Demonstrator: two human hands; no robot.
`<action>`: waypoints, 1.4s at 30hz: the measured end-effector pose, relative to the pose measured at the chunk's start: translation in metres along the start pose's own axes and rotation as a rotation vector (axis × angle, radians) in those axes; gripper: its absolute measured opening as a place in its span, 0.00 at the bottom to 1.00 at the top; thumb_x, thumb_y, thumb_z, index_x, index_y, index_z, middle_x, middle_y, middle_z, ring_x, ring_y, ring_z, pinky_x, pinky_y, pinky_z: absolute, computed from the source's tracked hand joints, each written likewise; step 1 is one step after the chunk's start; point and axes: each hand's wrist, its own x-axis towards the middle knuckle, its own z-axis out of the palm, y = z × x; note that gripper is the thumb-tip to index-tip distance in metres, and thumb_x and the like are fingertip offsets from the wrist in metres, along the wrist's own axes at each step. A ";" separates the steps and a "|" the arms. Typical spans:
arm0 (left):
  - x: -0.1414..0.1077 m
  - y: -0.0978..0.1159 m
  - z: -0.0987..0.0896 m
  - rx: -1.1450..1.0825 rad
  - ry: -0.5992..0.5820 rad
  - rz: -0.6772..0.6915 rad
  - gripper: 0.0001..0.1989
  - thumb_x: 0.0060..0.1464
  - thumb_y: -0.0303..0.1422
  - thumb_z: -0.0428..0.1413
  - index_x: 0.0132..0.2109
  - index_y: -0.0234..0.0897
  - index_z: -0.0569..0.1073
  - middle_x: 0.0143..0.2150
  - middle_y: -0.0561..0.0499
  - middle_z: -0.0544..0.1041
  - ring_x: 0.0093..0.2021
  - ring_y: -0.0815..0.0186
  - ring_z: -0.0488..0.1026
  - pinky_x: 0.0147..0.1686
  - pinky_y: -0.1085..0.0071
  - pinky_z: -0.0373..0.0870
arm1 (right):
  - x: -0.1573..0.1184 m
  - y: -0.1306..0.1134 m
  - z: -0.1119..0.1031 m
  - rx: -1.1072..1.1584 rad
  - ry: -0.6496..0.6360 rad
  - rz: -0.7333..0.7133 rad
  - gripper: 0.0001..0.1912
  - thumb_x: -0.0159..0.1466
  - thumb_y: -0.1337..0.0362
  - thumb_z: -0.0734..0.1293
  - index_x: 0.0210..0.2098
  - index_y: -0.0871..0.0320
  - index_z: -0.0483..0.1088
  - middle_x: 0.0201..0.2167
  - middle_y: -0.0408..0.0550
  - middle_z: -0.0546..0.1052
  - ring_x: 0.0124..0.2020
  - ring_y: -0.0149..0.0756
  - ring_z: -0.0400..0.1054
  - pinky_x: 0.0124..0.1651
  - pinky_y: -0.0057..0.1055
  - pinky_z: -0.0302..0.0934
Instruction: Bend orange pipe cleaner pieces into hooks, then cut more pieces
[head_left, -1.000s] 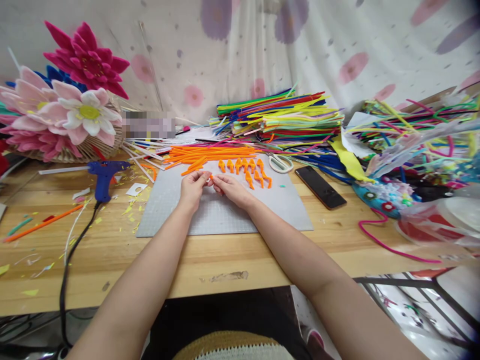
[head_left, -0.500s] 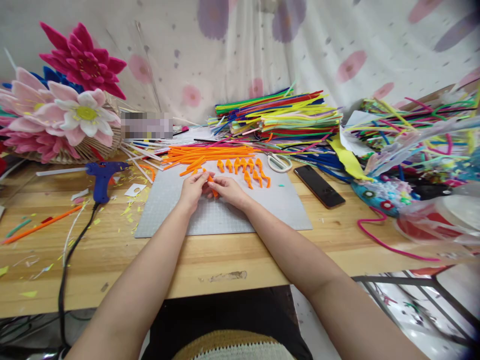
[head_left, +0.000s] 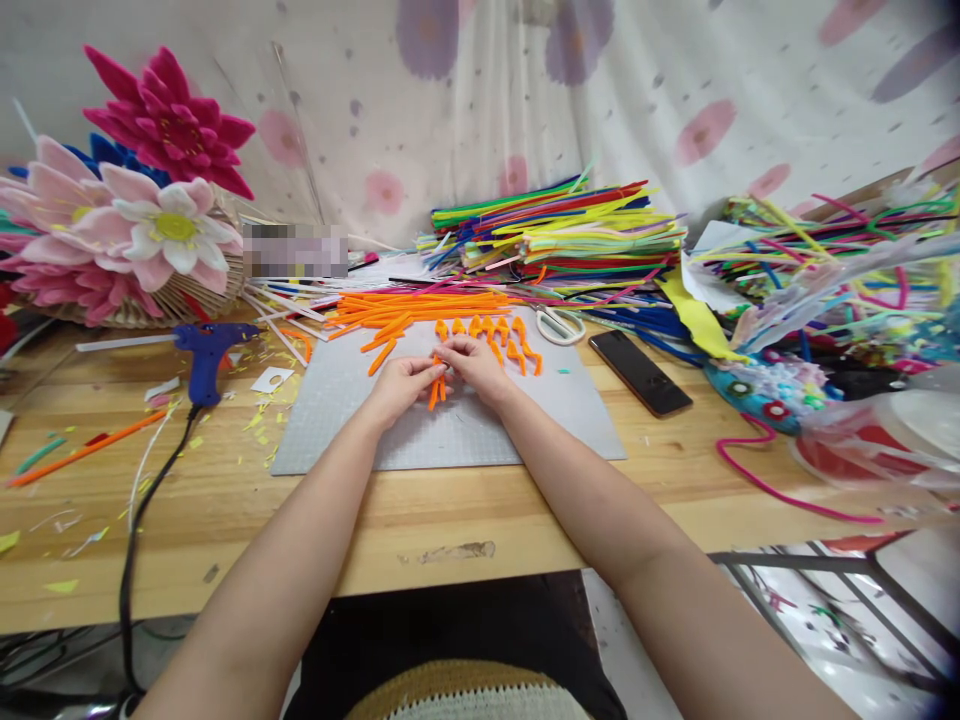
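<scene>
Over the grey cutting mat (head_left: 322, 430), a bent orange pipe cleaner (head_left: 435, 397) is pinched between both hands, its two loose ends pointing down toward me. My left hand (head_left: 401, 388) grips it from the left with thumb and fingertips. From the right, my right hand (head_left: 478, 366) pinches its upper part, hiding most of the bend. Just beyond my right hand lie several orange pipe cleaner pieces bent into petal-like loops (head_left: 516, 352). Short straight orange pieces (head_left: 382, 357) lie past my left hand, and long orange pipe cleaners (head_left: 420, 305) are along the mat's far edge.
White-handled scissors (head_left: 560, 325) and a black phone (head_left: 639, 373) lie to the right. A blue glue gun (head_left: 206, 360) with a trailing cord is on the left, near fuzzy flowers (head_left: 169, 225). Bundled coloured pipe cleaners (head_left: 555, 225) are piled at the back.
Both hands have shifted slightly right. The right hand has turned up over the orange pipe cleaner, whose two ends now hang visibly below. A short orange piece by the left hand is uncovered.
</scene>
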 end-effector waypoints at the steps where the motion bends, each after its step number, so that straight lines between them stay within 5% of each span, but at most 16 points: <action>1: 0.000 0.000 0.000 -0.015 -0.018 0.007 0.19 0.33 0.43 0.64 0.31 0.33 0.76 0.28 0.46 0.78 0.27 0.65 0.75 0.28 0.70 0.70 | 0.000 -0.001 0.000 0.005 0.046 -0.023 0.13 0.50 0.55 0.66 0.23 0.59 0.65 0.22 0.40 0.65 0.23 0.24 0.55 0.23 0.24 0.48; 5: 0.001 -0.001 -0.002 -0.007 -0.071 0.055 0.18 0.34 0.40 0.65 0.33 0.34 0.77 0.29 0.47 0.77 0.27 0.66 0.74 0.30 0.70 0.70 | 0.001 -0.002 0.000 0.013 0.070 -0.040 0.14 0.51 0.53 0.65 0.23 0.58 0.62 0.20 0.39 0.63 0.22 0.24 0.55 0.23 0.24 0.49; 15: 0.009 -0.014 -0.013 0.507 0.128 0.318 0.07 0.44 0.34 0.57 0.29 0.39 0.78 0.20 0.54 0.73 0.20 0.71 0.66 0.21 0.76 0.59 | 0.003 0.006 0.002 0.064 0.019 0.033 0.15 0.52 0.52 0.66 0.26 0.58 0.64 0.19 0.38 0.64 0.19 0.23 0.56 0.22 0.24 0.52; 28: 0.006 -0.004 -0.002 0.145 0.101 0.044 0.13 0.33 0.33 0.64 0.31 0.32 0.76 0.25 0.49 0.77 0.23 0.69 0.70 0.26 0.71 0.67 | 0.001 0.003 0.004 0.258 0.104 0.060 0.15 0.49 0.55 0.69 0.26 0.59 0.65 0.21 0.38 0.66 0.23 0.23 0.60 0.28 0.24 0.58; 34: 0.005 -0.003 -0.003 0.166 0.245 0.127 0.36 0.37 0.27 0.62 0.56 0.32 0.62 0.24 0.53 0.76 0.22 0.70 0.72 0.26 0.74 0.68 | -0.001 0.001 0.002 0.222 -0.098 0.086 0.16 0.42 0.60 0.72 0.27 0.59 0.64 0.24 0.38 0.69 0.24 0.24 0.62 0.28 0.24 0.56; 42: 0.001 0.002 0.007 0.058 0.209 -0.017 0.38 0.41 0.22 0.59 0.61 0.29 0.56 0.29 0.51 0.78 0.30 0.67 0.76 0.31 0.70 0.73 | 0.002 0.003 0.005 0.219 0.139 0.082 0.16 0.41 0.61 0.71 0.25 0.58 0.61 0.19 0.35 0.65 0.20 0.23 0.57 0.24 0.25 0.52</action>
